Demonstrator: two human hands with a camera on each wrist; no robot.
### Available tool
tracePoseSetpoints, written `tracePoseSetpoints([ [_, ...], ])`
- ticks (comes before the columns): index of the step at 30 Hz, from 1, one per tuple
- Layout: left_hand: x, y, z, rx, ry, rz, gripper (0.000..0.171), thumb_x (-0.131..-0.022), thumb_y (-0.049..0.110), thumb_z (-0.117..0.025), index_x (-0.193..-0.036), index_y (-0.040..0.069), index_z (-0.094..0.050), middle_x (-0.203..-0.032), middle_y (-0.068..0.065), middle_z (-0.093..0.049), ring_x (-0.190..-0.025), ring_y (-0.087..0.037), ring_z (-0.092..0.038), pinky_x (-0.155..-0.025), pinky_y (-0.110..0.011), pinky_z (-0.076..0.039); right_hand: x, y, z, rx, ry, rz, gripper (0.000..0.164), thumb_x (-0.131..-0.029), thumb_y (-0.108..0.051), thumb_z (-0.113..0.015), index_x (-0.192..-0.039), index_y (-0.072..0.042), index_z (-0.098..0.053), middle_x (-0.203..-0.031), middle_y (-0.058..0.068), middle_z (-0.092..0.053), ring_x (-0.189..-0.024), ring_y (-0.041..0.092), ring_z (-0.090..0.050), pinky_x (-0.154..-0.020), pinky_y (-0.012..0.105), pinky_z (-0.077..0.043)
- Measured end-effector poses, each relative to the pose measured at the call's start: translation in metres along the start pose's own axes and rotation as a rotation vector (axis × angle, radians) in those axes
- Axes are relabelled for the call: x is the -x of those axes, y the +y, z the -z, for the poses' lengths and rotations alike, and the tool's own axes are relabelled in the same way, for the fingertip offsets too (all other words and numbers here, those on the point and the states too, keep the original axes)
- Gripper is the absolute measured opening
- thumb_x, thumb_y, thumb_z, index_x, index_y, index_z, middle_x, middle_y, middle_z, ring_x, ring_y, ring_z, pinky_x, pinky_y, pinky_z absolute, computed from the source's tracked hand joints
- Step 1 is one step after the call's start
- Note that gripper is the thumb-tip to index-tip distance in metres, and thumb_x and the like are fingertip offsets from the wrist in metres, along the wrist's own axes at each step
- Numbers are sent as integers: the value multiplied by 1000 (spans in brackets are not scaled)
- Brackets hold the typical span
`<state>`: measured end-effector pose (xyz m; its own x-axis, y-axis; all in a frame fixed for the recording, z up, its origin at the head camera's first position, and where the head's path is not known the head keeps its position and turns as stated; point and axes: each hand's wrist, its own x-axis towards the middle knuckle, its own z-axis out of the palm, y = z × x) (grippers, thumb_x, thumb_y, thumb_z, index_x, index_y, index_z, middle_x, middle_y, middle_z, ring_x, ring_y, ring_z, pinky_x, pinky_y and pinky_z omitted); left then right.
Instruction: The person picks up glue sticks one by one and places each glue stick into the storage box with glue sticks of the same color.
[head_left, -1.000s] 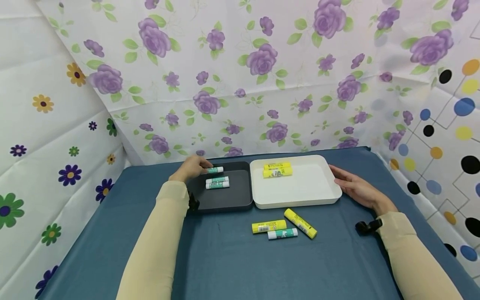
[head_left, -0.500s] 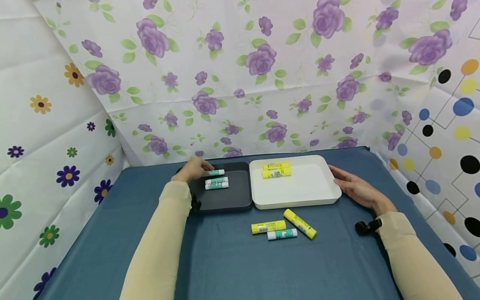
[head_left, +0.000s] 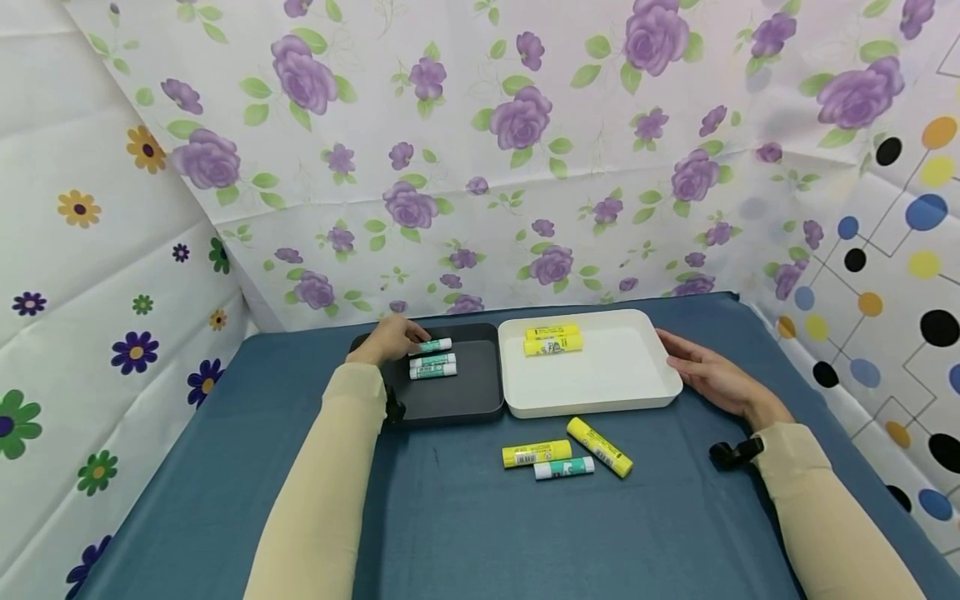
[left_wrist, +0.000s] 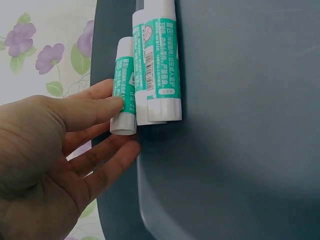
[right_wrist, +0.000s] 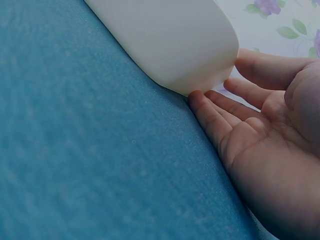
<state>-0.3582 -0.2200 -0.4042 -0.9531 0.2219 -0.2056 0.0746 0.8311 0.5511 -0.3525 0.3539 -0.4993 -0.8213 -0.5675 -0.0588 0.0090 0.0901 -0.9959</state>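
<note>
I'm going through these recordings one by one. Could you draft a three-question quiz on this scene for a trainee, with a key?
1. Multiple choice: what does the person's left hand hold? A) nothing; B) a white cylindrical tube with a green label; C) two tubes at once.

2. True or false: the person's right hand is at the edge of the white rectangular tray.

3. Count: how many tubes lie on the blue cloth outside that tray and the dark grey rectangular tray?

Key: 1. B. 2. True. 3. Three: a yellow cylindrical tube, a second yellow tube and another green-labelled white tube.
</note>
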Motion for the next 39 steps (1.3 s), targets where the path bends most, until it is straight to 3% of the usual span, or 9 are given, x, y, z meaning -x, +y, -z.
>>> tracePoseSetpoints([
  [8,-2,0,-4,-6,-3,0,30,-104,-1,-59,-131,0,-71,-133,-25,-64,-124,-39,-60,-100,-48,-54,1,-2,-1,-2,-7,5,68,-114,-18,-43,-169,-16,-3,-175,13,6,-160,35,3,-105,13,-39],
  [18,-5,-6,-5,-16,-4,30,29,-103,-1,-62,-130,2,-71,-128,-23,-66,-119,-37,-63,-98,-48,-54,1,-2,-2,5,-14,11,69,-114,-19,-44,-169,-15,-3,-175,14,6,-160,33,2,-105,12,-39],
  [28,7,0,2,-6,13,-5,29,-106,1,-57,-132,0,-69,-123,-21,-67,-113,-36,-65,-97,-50,-53,0,-1,-2,20,0,-7,71,-114,-21,-45,-169,-14,-2,-175,13,7,-159,38,6,-104,12,-39],
  [39,17,0,9,10,47,-53,30,-107,3,-56,-134,0,-68,-127,-22,-67,-116,-37,-65,-99,-52,-53,1,-3,-2,22,-9,6,69,-115,-16,-42,-169,-14,0,-174,14,8,-158,40,7,-104,11,-38],
])
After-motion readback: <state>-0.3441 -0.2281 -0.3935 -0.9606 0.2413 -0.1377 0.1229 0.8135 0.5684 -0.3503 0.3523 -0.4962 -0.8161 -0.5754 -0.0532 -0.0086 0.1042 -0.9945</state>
